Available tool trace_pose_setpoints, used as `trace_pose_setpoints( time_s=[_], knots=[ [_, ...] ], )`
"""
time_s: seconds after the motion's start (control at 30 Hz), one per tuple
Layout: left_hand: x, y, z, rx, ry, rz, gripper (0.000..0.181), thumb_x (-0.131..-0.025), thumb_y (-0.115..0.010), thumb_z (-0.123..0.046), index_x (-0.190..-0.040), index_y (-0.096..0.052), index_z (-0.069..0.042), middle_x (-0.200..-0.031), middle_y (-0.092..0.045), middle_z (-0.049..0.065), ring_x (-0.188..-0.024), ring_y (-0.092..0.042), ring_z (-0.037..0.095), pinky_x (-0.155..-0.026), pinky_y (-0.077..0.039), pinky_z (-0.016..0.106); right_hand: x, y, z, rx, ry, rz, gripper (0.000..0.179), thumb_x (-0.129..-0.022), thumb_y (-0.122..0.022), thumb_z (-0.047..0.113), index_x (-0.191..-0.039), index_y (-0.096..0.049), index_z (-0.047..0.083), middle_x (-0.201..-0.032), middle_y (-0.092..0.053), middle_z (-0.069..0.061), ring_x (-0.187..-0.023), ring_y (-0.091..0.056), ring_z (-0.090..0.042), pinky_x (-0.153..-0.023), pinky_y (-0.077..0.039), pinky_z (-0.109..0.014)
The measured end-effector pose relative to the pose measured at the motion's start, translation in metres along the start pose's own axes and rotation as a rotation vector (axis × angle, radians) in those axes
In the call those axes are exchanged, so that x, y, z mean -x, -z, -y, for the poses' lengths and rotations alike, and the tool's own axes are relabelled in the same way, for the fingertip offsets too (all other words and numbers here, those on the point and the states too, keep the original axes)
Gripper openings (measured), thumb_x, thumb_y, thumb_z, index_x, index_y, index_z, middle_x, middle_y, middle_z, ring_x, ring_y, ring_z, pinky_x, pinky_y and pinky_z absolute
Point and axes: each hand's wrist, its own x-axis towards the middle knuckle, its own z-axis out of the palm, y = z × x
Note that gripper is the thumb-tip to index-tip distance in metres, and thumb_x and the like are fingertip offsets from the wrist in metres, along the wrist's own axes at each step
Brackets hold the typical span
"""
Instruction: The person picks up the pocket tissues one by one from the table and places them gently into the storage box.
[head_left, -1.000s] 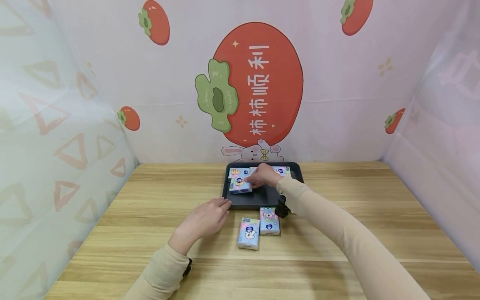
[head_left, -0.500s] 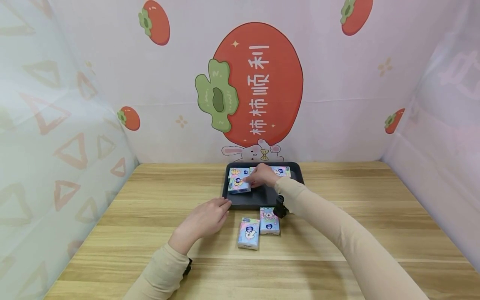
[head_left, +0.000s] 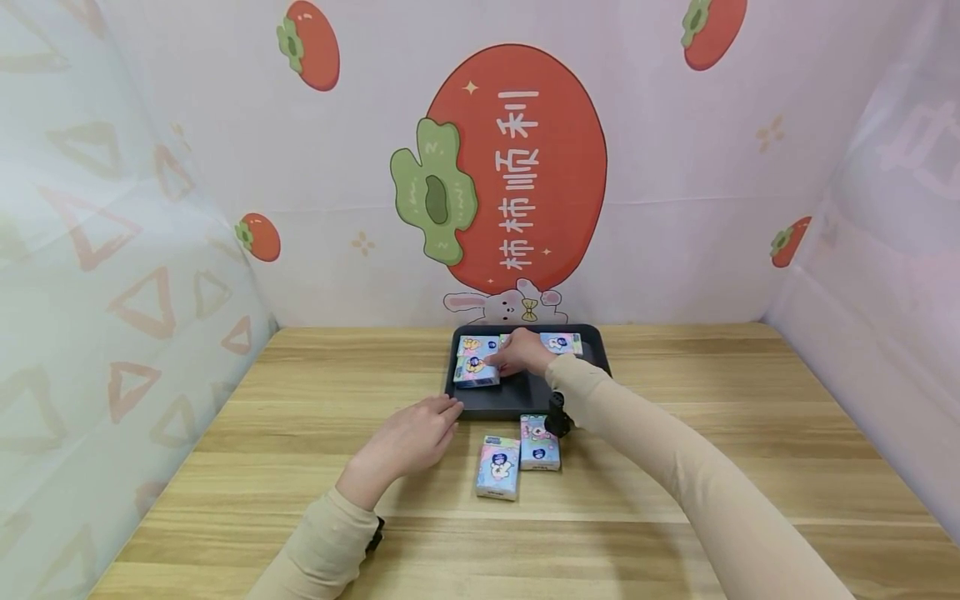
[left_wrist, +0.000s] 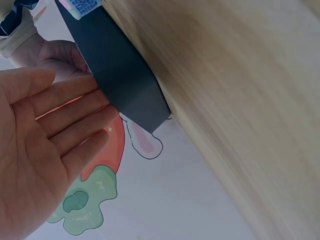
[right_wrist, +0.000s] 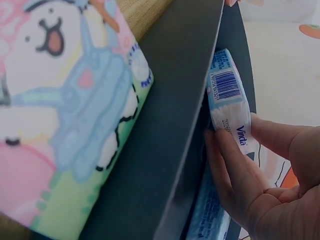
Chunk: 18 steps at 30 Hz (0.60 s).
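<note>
The pack I'm holding looks wrapped in thin plastic film, smooth, faint sheen, slightly puckered at the end. Near loose pack and its neighbour pack: same printed film look. Tray: smooth, matt to low sheen; plastic or coated metal, can't tell. Tabletop: wood-grain, smooth, soft shine. Backdrop: printed cloth by the look, matt, lightly creased. My right sleeve: soft matt cloth, wrinkled.
</note>
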Motion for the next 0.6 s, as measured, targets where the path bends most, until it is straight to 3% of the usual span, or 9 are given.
trace_pose_setpoints(
  time_s=[0.6],
  knots=[
    [-0.0009, -0.0011, 0.0014, 0.002, 0.005, 0.009, 0.038, -0.098, -0.05, -0.023, -0.129, -0.058, -0.002, -0.131, -0.058, 0.014, -0.123, -0.054, 0.027, -0.104, -0.046, 0.04, -0.0054, -0.0037, 0.0, 0.064, 0.031, 0.005, 0.023, -0.084, -0.073, 0.026, -0.089, -0.074, 0.003, -0.076, -0.072, -0.005, -0.074, -0.07, -0.017, -0.074, -0.058, -0.025]
  ],
)
